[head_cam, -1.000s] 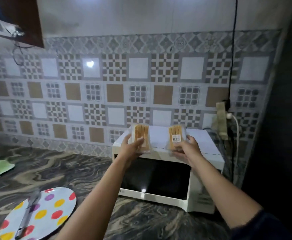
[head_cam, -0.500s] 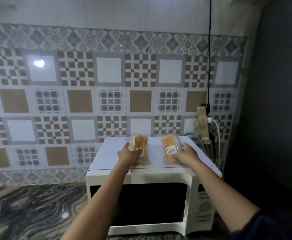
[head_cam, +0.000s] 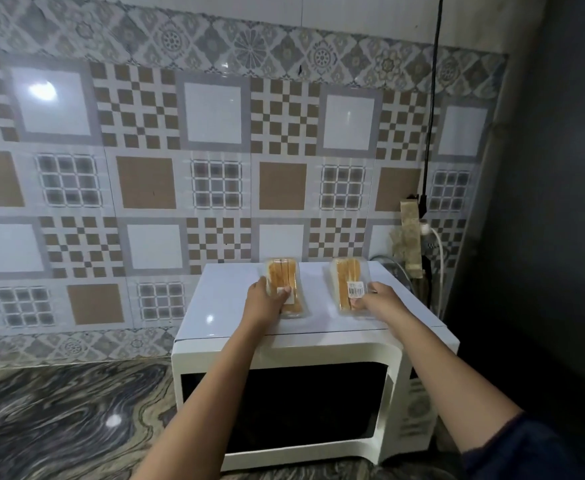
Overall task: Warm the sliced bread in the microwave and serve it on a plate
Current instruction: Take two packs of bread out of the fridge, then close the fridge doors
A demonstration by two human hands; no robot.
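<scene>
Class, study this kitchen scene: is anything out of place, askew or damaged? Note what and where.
The left pack and right pack, both wrapped, lie on top of the microwave, not inside; its door is shut. The left hand and right hand each grip one. The right pack sits slightly askew. Nothing looks spilled or damaged.

The left pack (head_cam: 281,279) and right pack (head_cam: 346,277), carried in the air before, now rest on the microwave (head_cam: 230,308)
</scene>
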